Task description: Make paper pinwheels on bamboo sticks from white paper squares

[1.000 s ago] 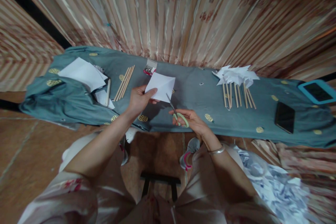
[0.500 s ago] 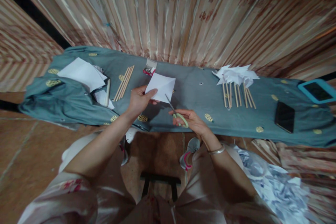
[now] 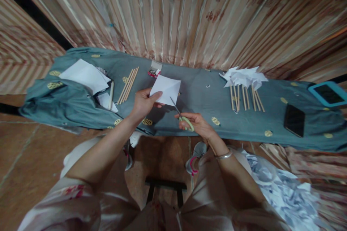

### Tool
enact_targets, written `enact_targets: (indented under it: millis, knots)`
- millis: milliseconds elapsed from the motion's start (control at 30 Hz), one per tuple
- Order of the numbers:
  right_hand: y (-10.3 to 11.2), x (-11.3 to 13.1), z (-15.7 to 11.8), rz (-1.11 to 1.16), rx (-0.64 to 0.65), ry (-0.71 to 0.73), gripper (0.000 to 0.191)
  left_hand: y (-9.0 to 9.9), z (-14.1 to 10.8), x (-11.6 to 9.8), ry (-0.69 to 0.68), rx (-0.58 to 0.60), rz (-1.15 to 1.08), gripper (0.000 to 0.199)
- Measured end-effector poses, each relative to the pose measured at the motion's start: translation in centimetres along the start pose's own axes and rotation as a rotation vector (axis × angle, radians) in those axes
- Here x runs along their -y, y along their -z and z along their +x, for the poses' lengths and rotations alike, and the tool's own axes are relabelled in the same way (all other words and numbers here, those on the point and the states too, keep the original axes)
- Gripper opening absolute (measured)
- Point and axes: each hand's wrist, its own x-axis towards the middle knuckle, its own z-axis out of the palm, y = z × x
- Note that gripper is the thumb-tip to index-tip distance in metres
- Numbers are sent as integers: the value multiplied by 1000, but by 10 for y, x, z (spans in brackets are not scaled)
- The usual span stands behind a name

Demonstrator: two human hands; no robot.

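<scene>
A square sheet of white paper point(image 3: 168, 86) is pinched at its left side by my left hand point(image 3: 145, 104), thumb on top. Faint crease lines run across it. My right hand point(image 3: 196, 123) grips green-handled scissors point(image 3: 187, 123), whose blades reach over the lower right part of the sheet. Whether the blades are parted I cannot tell. Both hands are held above the teal cloth near its front edge. Just behind the sheet sits a small open box of metal pins point(image 3: 154, 73).
On the cloth point(image 3: 200, 90), left, lie a stack of white paper point(image 3: 84, 75), a white stick-like object point(image 3: 111, 95) and several wooden sticks point(image 3: 128, 85). Right are paper pinwheels on sticks point(image 3: 244, 78), a black phone point(image 3: 294, 120) and a blue-framed device point(image 3: 328, 94). Paper scraps point(image 3: 290, 191) fill a bag below.
Almost nothing differs. The paper and the scissors have shifted very slightly to the left, with both hands keeping their hold.
</scene>
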Motion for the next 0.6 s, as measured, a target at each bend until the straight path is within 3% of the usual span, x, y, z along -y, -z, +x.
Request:
enact_targets:
  millis: [600]
  knots:
    - [2, -3, 1, -23, -16, -8, 48, -2, -4, 2, 12, 69, -53, 31]
